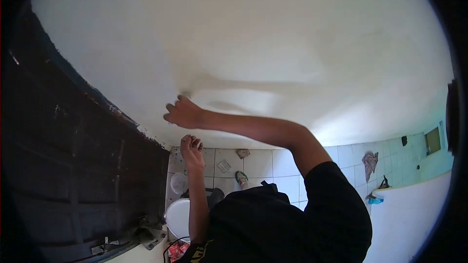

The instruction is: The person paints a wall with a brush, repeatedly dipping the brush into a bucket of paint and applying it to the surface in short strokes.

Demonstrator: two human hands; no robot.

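My right hand (184, 112) is at the cream wall (253, 34), its fingers curled; a small greyish spot shows by its fingertips, too blurred to name. The right arm reaches across from the right and throws a soft shadow on the wall. Just below, nearer my body, my left hand (193, 151) is raised with its fingers bent inward. Whatever it might hold is hidden. It is close to the wall's lower edge and to the dark door (97, 165) on the left.
On the tiled floor (258, 163) lie a brown piece (243, 153) and a crumpled cloth (370, 163). A foot in a green sandal (241, 178) shows there. Left of my body are a white round lid (178, 218) and red packets (178, 251). A white partition (414, 214) stands right.
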